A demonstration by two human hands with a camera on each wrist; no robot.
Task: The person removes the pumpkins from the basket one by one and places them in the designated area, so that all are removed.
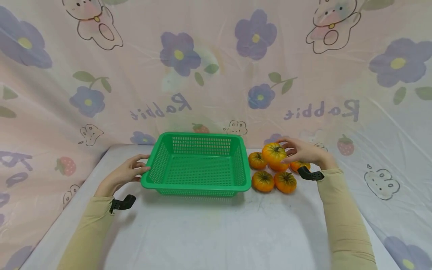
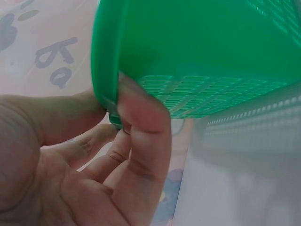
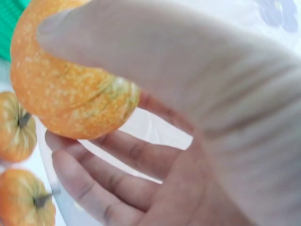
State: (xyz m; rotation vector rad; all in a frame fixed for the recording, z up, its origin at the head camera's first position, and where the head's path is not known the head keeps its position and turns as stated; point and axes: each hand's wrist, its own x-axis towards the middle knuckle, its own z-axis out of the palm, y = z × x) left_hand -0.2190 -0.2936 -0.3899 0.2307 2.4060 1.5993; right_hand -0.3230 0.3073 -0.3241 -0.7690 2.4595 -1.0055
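A green plastic basket [image 1: 195, 186] with perforated walls stands on the table, nothing inside it. At its left end my left hand [image 1: 125, 173] pinches the rim [image 2: 106, 56] between thumb and fingers. On the other side, my right hand [image 1: 305, 153] holds a small orange pumpkin [image 1: 272, 153] by its side, thumb across it and fingers underneath, as the right wrist view shows. The held pumpkin [image 3: 70, 94] is above several similar small pumpkins, among them a front pumpkin [image 1: 263, 182] and a right front pumpkin [image 1: 285, 183]. One behind is partly hidden by the right hand.
A white cloth covers the table [image 1: 202, 232]. Behind it hangs a pale curtain [image 1: 216, 90] printed with flowers, rabbits and lettering. The pumpkin group lies close to the basket's right wall. Black wrist mounts [image 1: 123, 202] sit on both sleeves.
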